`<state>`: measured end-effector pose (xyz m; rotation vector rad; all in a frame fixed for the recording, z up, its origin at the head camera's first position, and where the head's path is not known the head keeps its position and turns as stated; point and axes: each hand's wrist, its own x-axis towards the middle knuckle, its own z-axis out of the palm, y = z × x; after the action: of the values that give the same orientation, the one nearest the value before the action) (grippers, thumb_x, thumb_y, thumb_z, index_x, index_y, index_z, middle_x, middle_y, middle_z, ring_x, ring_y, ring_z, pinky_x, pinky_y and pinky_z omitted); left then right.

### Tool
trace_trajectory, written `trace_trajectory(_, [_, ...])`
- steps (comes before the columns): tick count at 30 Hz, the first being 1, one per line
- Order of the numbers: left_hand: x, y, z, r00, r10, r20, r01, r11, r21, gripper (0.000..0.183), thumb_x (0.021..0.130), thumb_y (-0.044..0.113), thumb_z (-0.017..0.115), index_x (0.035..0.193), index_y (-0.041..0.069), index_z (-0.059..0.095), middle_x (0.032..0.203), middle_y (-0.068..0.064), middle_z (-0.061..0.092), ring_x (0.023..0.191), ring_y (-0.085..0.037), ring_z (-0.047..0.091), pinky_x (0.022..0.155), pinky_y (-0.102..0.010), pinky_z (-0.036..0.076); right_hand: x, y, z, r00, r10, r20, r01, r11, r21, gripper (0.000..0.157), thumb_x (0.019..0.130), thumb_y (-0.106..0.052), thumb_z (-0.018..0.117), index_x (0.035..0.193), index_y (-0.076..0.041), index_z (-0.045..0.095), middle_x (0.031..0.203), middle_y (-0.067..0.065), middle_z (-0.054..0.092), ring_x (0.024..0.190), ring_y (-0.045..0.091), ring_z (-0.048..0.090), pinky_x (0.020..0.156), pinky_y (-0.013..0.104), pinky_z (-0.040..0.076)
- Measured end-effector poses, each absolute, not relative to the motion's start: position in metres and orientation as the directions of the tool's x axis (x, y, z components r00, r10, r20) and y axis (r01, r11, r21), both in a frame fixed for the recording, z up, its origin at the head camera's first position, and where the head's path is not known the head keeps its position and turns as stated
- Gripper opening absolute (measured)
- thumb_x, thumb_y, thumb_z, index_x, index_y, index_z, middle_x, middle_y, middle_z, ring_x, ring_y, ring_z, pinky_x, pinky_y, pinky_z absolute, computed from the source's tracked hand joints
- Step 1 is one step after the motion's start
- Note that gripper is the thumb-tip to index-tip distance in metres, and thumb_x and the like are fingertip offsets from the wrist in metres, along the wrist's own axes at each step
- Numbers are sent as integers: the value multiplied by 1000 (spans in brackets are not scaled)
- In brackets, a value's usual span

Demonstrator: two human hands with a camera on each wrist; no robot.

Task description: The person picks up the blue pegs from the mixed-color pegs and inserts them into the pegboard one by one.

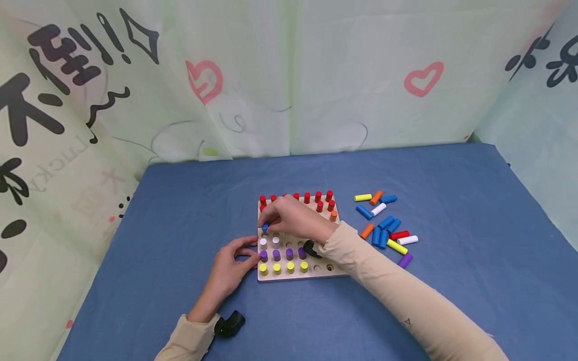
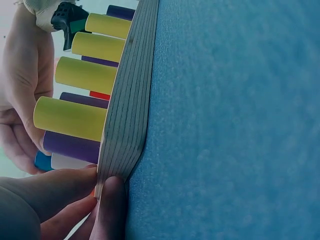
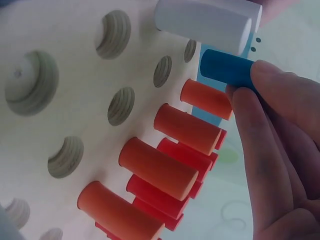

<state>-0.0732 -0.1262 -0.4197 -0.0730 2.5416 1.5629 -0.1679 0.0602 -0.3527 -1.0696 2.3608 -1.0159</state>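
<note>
A blue peg was pinched in the fingers of the right hand, at the left side of the wooden board. The board's left edge was held between the fingers of the left hand. On the blue surface, loose pegs were scattered to the right.

Fine stripes edge the pale wooden pegboard. Red cylindrical pegs, orange pegs, white pegs, purple pegs, yellow pegs and blue pegs are each a single shade. The blue fabric tablecloth is plain; the pale green fabric curtain (the busiest surface) bears pink heart outlines and black characters.
</note>
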Motion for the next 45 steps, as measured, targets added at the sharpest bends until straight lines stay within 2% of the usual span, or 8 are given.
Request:
trace_trajectory(20, [-74,-127,-418,-986,29,-165,-134,450,883,39,90,7,72,128,7,64,102,-9,71,82,-16,70,73,-28,59,-171,60,-351,-630,-776,-31,-546,471,-693,14,87,1,73,98,-6,76,96,5,74,87,9,69,81,20,55])
trace_trajectory(34, [-72,-126,-420,-988,32,-150,-122,432,894,39,90,6,72,129,5,64,112,-11,70,86,-17,71,73,-27,59,-172,51,-350,-595,-799,-87,-574,498,-650,12,86,-1,74,96,-8,75,92,4,73,87,11,69,83,23,55])
trace_trajectory(45, [-72,-126,-420,-990,40,-137,-108,415,903,40,89,4,72,128,4,64,108,-11,71,86,-18,71,72,-27,59,-173,48,-353,-584,-806,-94,-579,495,-648,13,87,3,72,93,-7,74,92,5,73,88,11,70,82,22,54])
